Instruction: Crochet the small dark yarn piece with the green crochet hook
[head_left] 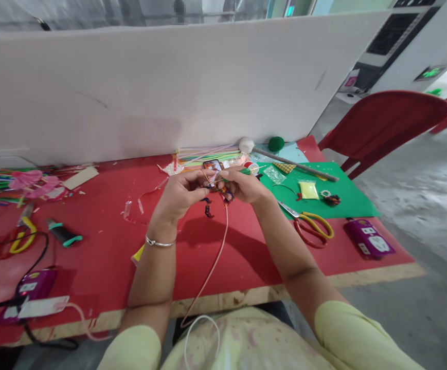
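- Red, smooth-looking sheeting is spread over the table (254, 267), and its front edge is trimmed by a strip of raw, pale wood (246, 297).
- A small dark-and-orange piece (227, 194), kinda knobbly with curly bits dangling, is held up between both hands over the middle of the table. Whether it's yarn or beads can't be told.
- Left hand (188, 189): fingertips are pinched on that piece.
- Right hand (244, 186): fingers are curled round a slim green-handled tool (243, 171), right beside the piece.
- A phone (212, 165), flat and shiny, is seen just behind the fingers.
- On the right, a green sheet (350, 203) is laid down, with a round green ball (276, 144) and a fuzzy white ball (246, 145) near its far side.
- Room-wise: the far side is bounded by a flat white partition (149, 82). Red surface is seen between the forearms, crossed by a pink cable (220, 252). Scissors (297, 220) are lying near the right forearm; a cutter (64, 234) is well off to the left.
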Demonstrator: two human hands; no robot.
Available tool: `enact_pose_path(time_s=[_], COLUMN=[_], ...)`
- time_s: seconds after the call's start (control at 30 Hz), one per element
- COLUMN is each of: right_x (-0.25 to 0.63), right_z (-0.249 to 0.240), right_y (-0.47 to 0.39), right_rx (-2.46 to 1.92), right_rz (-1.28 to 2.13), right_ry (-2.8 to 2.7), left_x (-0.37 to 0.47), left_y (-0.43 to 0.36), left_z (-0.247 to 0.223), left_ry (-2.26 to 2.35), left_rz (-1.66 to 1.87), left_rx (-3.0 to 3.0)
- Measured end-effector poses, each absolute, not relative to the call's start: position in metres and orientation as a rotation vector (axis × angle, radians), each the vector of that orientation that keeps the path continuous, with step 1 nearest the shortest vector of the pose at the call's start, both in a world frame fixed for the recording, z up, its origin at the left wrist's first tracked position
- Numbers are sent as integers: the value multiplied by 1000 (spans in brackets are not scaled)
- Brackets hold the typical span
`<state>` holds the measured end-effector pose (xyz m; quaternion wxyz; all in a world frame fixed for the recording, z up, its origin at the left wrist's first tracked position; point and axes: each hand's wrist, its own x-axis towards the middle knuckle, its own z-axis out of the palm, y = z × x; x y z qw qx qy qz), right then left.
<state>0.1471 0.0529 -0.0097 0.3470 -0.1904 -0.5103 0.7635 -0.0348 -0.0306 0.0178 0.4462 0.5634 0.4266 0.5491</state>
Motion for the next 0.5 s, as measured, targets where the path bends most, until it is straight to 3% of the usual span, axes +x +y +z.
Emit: enact_pose_path(time_s=[0.5], right_x=[150], right_z=[-5], right_y=[48], right_rx=[-488], right_rz=[1893], right_ry=[-1425], left_x=[-40], left_y=[-32], left_z=[19], left_ry=[1065], left_rz=[1319], left_rx=[1426])
